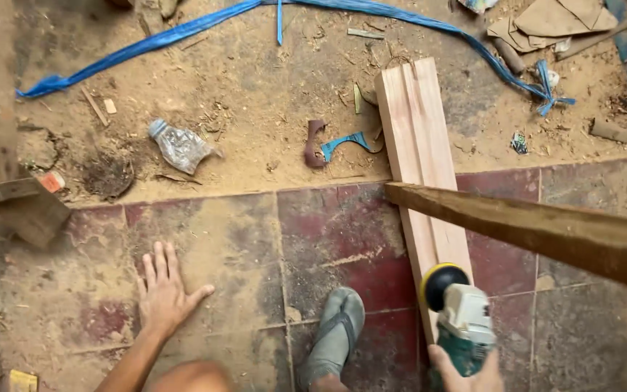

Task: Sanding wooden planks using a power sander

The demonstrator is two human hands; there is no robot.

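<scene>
holding sander (459, 312), right hand (466, 370); crushed bottle (179, 145)

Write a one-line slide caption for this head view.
Right hand holds a green sander on a pale plank; left hand lies flat on the dusty tile floor.

Left hand (165, 290) spread flat, fingers splayed; right hand (466, 372) curled in a closed grip.
</scene>
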